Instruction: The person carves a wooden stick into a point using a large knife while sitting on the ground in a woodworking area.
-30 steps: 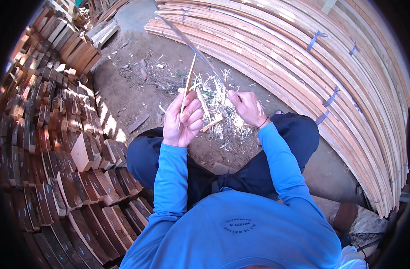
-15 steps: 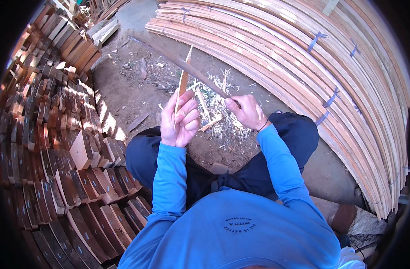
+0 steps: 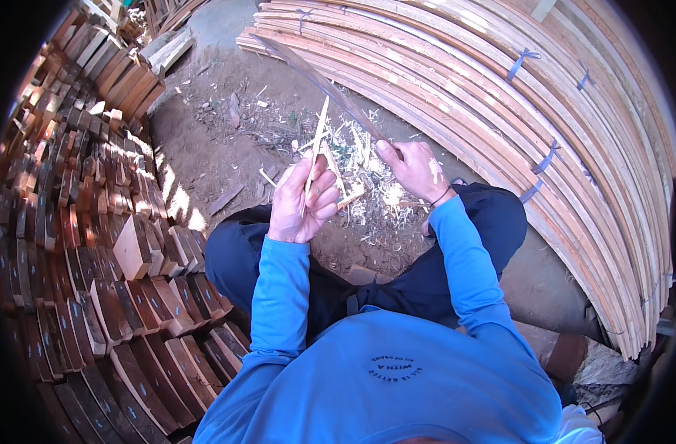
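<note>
My left hand (image 3: 304, 201) is closed round the lower part of a thin, pale wooden stick (image 3: 319, 132), whose pointed end rises above my fingers. My right hand (image 3: 418, 174) grips the near end of a machete (image 3: 344, 102). Its long dark blade slants away to the far left, just beyond the stick's tip, with a small gap seeming to lie between them. The handle is mostly hidden in my right fist. Below and between my hands, pale wood shavings (image 3: 386, 194) and splinters are scattered over the ground.
Long planks (image 3: 426, 80), bundled with blue ties (image 3: 521, 64), curve along the far and right sides. Stacked wooden blocks (image 3: 134, 248) fill the left side. Bare dirt ground (image 3: 204, 140) lies between, with a loose wood piece (image 3: 227, 200) on it.
The machete has moved from across the stick to beyond its tip, its blade swinging right. The stick has turned edge-on in my left hand, its tip lower and slightly further right.
</note>
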Tool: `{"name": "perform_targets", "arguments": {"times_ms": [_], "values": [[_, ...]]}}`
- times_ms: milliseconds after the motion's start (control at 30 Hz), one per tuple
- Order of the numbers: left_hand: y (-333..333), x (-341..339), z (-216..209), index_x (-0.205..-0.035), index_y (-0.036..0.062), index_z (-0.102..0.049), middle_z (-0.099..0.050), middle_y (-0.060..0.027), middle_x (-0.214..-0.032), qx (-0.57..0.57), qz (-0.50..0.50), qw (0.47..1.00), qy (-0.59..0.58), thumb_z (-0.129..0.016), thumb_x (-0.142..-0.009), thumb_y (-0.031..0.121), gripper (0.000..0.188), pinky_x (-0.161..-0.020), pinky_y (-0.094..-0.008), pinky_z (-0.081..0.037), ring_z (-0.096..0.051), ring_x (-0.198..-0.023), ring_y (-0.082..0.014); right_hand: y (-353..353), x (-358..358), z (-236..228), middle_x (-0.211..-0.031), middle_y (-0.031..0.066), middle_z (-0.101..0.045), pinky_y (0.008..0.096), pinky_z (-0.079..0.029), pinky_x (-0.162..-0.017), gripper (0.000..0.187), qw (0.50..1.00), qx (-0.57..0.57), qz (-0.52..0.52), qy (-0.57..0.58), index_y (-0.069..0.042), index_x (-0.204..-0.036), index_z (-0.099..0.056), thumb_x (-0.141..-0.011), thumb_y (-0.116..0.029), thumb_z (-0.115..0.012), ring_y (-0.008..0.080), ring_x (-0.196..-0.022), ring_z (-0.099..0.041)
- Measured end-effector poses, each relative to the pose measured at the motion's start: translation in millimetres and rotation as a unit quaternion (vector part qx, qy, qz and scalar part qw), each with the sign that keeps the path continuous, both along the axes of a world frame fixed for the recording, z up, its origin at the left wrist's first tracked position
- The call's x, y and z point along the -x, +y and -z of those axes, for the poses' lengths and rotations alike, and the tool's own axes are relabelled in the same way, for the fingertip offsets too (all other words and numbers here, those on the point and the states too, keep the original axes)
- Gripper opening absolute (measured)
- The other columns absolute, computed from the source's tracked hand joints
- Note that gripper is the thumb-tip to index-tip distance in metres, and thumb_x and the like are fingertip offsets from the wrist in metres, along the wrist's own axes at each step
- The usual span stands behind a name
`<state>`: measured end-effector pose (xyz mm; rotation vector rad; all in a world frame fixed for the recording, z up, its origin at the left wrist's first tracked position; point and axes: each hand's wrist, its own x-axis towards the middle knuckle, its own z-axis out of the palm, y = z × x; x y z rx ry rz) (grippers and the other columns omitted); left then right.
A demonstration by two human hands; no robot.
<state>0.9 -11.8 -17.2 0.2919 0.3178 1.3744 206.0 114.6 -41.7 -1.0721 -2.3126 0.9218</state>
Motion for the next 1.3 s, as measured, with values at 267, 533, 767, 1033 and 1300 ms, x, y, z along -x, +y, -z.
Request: {"name": "perform_targets", "arguments": {"times_ms": [267,533,767,1033,1300], "values": [[-0.4,-5.8,-6.5,-0.084,0.0104,-0.043,-0.032,0.0043,-0.057,0.043,-0.066,0.985,0.156,-0.042,-0.107,0.034,0.033,-0.039,-0.0209,-0.019,-0.025,-0.044,-0.0042,-1.7,-2.2,6.9,-0.05,0.0189,-0.048,0.0451,-0.039,-0.053,0.069,0.998,0.025,-0.052,0.018,0.004,-0.068,-0.063,-0.099,-0.056,-0.047,0.033,-0.048,-0.05],[-4.2,-8.2,-5.7,-0.084,0.0097,-0.043,-0.031,0.0045,-0.057,0.059,-0.076,0.979,0.181,-0.043,-0.107,0.034,0.034,-0.039,-0.0202,-0.019,-0.025,-0.045,-0.0037,-6.4,1.9,27.3,-0.048,0.0171,-0.043,0.0455,-0.036,-0.052,0.069,0.996,0.06,-0.045,0.049,0.004,-0.066,-0.059,-0.1,-0.054,-0.046,0.0288,-0.046,-0.044],[-3.9,-6.9,-8.4,-0.083,0.0109,-0.045,-0.036,0.0038,-0.058,0.057,-0.044,0.98,0.186,-0.045,-0.106,0.035,0.033,-0.039,-0.0216,-0.021,-0.03,-0.044,-0.0046,-2.0,9.1,29.8,-0.048,0.0148,-0.042,0.0441,-0.035,-0.051,0.069,0.997,0.05,-0.022,0.063,0.003,-0.066,-0.059,-0.099,-0.056,-0.046,0.0253,-0.046,-0.041],[-6.0,-9.1,-9.6,-0.084,0.0099,-0.044,-0.033,0.0039,-0.057,0.049,-0.053,0.984,0.163,-0.042,-0.107,0.034,0.033,-0.039,-0.0196,-0.018,-0.026,-0.045,-0.0037,-7.1,7.4,32.7,-0.05,0.0147,-0.044,0.043,-0.037,-0.054,0.069,0.99,0.096,-0.053,0.087,0.003,-0.068,-0.059,-0.1,-0.056,-0.044,0.0259,-0.048,-0.043],[-4.2,-10.5,-9.9,-0.085,0.0099,-0.044,-0.033,0.0038,-0.057,0.062,-0.06,0.978,0.192,-0.043,-0.107,0.033,0.032,-0.039,-0.0198,-0.019,-0.026,-0.045,-0.0039,-2.1,15.4,36.0,-0.05,0.0164,-0.041,0.0444,-0.036,-0.053,0.069,0.993,0.077,-0.033,0.08,0.004,-0.067,-0.058,-0.1,-0.056,-0.045,0.0269,-0.048,-0.041]]}}
